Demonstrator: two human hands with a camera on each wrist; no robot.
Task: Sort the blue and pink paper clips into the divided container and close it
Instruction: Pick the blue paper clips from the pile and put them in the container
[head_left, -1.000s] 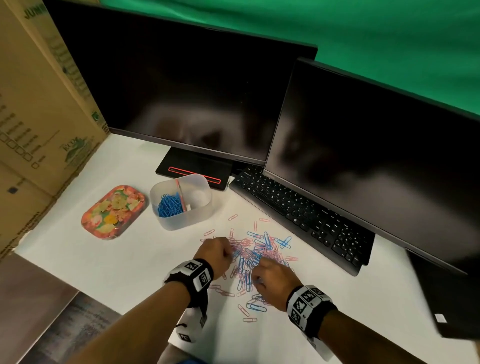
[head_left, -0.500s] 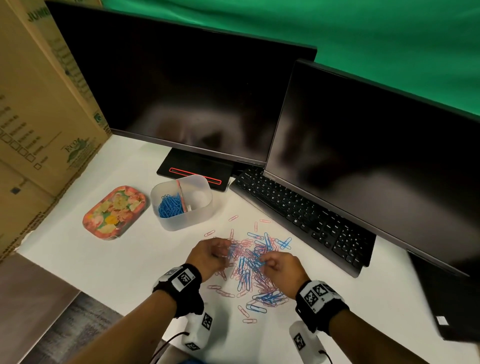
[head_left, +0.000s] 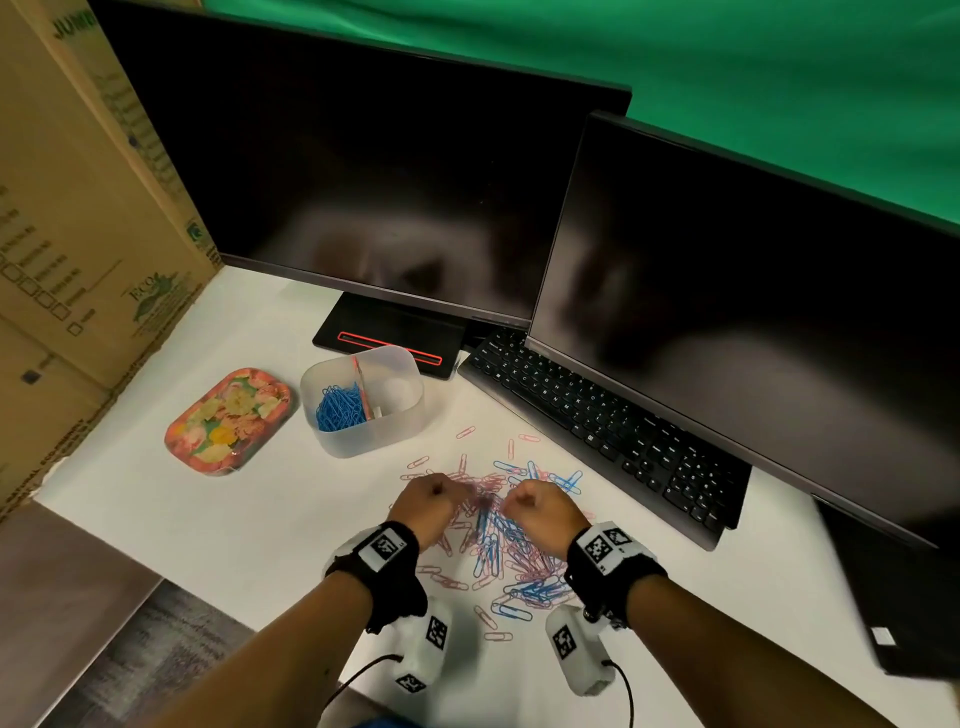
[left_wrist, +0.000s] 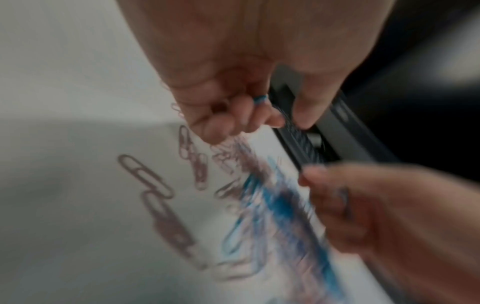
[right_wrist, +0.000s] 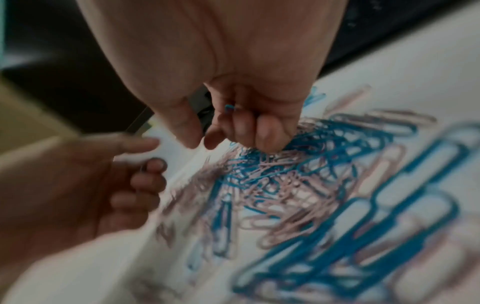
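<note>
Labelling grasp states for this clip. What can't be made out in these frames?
- Left hand: fingers curl round a blue clip; motion blur in the left wrist view hides any others.
- Right hand: a blue bit shows in the fist; count hidden by fingers.
- Container, head view: right compartment too small and pale to tell whether pink clips are inside.
- Lid: its underside is hidden.

Both hands (head_left: 488, 506) now fisted, closer together
</note>
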